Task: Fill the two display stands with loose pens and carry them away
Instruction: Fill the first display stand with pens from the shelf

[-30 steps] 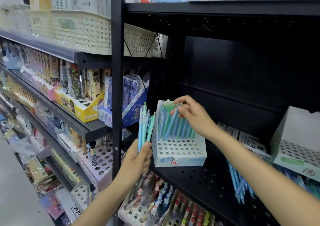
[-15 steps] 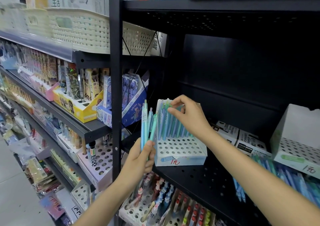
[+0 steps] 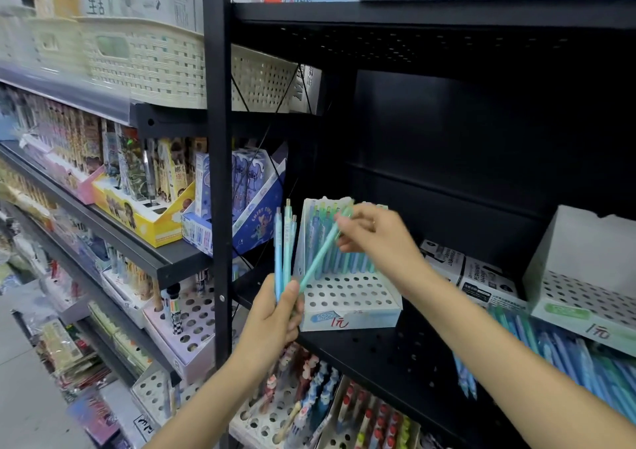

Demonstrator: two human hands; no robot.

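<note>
Right hand (image 3: 373, 233) now drawing green pen (image 3: 323, 247), left hand (image 3: 275, 314)

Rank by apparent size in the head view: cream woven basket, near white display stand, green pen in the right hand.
1. Cream woven basket, though blurred and partly hidden behind the post.
2. Near white display stand.
3. Green pen, pinched by the right hand.

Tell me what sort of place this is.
Most likely a stationery shop: black shelves stocked with boxed pens, a white pen stand with a price label, and more pen trays below.
</note>
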